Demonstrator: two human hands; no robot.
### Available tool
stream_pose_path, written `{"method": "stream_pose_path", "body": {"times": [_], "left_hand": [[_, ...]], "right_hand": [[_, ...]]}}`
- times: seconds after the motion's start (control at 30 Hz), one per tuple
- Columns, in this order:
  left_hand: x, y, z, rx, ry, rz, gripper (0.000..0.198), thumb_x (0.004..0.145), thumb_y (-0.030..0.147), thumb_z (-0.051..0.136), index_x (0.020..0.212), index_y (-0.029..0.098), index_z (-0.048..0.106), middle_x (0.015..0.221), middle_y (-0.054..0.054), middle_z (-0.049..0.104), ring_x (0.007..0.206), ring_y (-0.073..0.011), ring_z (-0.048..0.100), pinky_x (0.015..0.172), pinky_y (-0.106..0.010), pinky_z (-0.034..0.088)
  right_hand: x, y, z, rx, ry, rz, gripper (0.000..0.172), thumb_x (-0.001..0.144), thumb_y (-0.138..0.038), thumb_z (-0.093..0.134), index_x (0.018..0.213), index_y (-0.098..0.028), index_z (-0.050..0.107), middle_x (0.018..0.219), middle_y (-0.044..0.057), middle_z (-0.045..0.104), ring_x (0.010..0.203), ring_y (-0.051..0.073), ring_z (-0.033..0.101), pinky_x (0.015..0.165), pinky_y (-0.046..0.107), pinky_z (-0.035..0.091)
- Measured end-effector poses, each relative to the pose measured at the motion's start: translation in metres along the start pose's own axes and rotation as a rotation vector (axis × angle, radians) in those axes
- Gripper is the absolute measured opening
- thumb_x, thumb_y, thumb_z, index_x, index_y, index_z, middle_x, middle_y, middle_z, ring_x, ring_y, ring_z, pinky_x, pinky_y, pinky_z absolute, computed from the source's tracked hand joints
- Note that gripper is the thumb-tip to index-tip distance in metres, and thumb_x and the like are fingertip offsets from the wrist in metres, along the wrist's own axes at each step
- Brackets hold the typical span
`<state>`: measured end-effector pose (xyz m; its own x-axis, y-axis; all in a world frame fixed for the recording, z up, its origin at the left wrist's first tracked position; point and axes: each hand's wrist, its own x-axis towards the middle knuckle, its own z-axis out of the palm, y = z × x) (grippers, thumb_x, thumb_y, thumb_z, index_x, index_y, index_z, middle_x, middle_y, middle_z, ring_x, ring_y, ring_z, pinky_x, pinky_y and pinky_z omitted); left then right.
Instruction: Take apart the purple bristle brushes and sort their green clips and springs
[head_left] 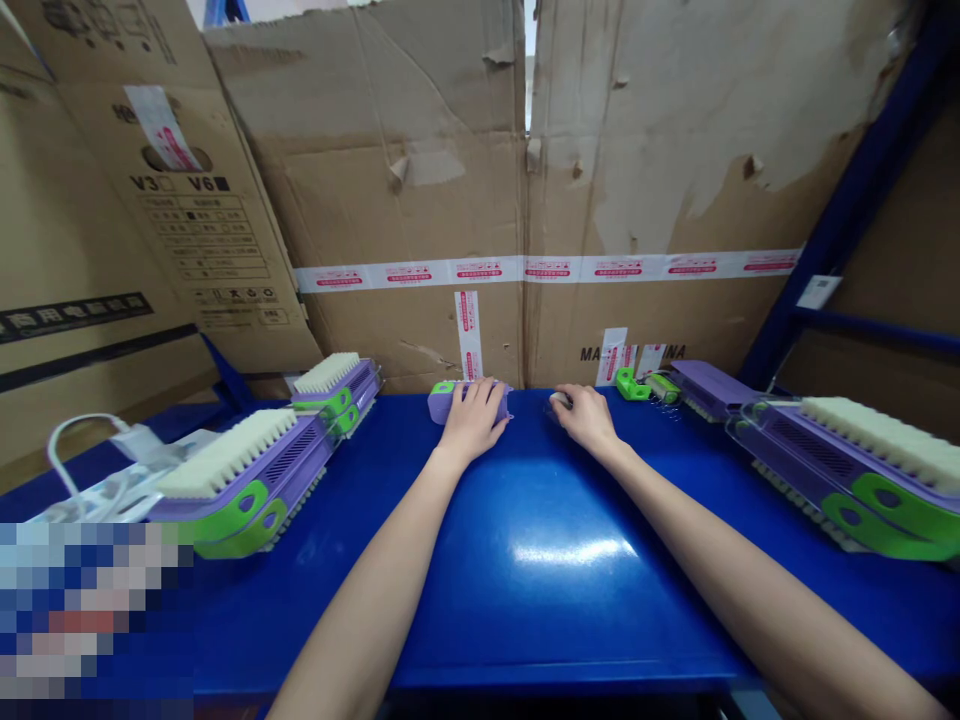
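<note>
At the far edge of the blue surface (555,560), a purple brush (442,400) lies under the left hand (472,418), whose fingers curl over it in a grip. Just beside it, the right hand (589,418) touches a pale piece (559,399) (whether its fingers pinch it, I cannot tell). A left stack (247,470) and a right stack (862,460) of brushes sit well apart, and cardboard (405,200) stands behind.

Glossy blue table (570,600), overhead light glare on its top. Worn cardboard sheets (405,200) stand along the back like a wall, with a white-and-red tape strip (525,268) across them. Printed carton (112,250) at left. Blue metal rack post (847,220) at right.
</note>
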<state>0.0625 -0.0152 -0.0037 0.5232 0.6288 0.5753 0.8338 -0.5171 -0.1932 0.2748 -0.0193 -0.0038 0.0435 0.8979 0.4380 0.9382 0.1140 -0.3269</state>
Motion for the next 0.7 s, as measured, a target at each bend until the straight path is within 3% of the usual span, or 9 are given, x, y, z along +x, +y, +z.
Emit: {"method": "stream_pose_path", "body": {"times": [0.33, 0.5, 0.6, 0.7], "left_hand": [[0.0, 0.001, -0.002, 0.011, -0.011, -0.003, 0.051, 0.086, 0.034, 0.053, 0.132, 0.015, 0.041, 0.136, -0.016, 0.048, 0.127, -0.0299, 0.042, 0.106, -0.047, 0.028], [-0.001, 0.001, -0.002, 0.036, 0.001, -0.006, 0.051, 0.086, 0.034, 0.052, 0.133, 0.016, 0.042, 0.135, -0.016, 0.049, 0.127, -0.0301, 0.042, 0.107, -0.05, 0.026], [-0.001, 0.0, -0.001, 0.074, 0.024, -0.064, 0.055, 0.085, 0.042, 0.054, 0.132, 0.014, 0.045, 0.134, -0.02, 0.048, 0.129, -0.0341, 0.039, 0.108, -0.055, 0.022], [-0.001, -0.004, -0.001, 0.102, 0.059, -0.204, 0.071, 0.079, 0.058, 0.056, 0.132, 0.011, 0.045, 0.135, -0.024, 0.047, 0.13, -0.0381, 0.036, 0.108, -0.059, 0.018]], "right_hand": [[-0.008, -0.001, 0.0, -0.065, -0.013, -0.11, 0.035, 0.092, -0.034, 0.042, 0.114, -0.018, 0.064, 0.117, 0.008, 0.063, 0.108, 0.023, 0.053, 0.09, 0.033, 0.04], [-0.016, -0.007, -0.007, -0.186, 0.093, -0.149, 0.039, 0.093, -0.037, 0.037, 0.114, -0.019, 0.064, 0.107, 0.011, 0.063, 0.104, 0.026, 0.05, 0.083, 0.036, 0.037], [-0.021, -0.011, -0.009, -0.262, 0.109, -0.191, 0.037, 0.093, -0.036, 0.037, 0.11, -0.018, 0.065, 0.103, 0.012, 0.062, 0.101, 0.026, 0.05, 0.08, 0.036, 0.034], [-0.024, -0.015, -0.011, -0.338, 0.085, -0.189, 0.033, 0.091, -0.033, 0.04, 0.102, -0.016, 0.066, 0.099, 0.013, 0.062, 0.098, 0.027, 0.05, 0.078, 0.036, 0.032]]}}
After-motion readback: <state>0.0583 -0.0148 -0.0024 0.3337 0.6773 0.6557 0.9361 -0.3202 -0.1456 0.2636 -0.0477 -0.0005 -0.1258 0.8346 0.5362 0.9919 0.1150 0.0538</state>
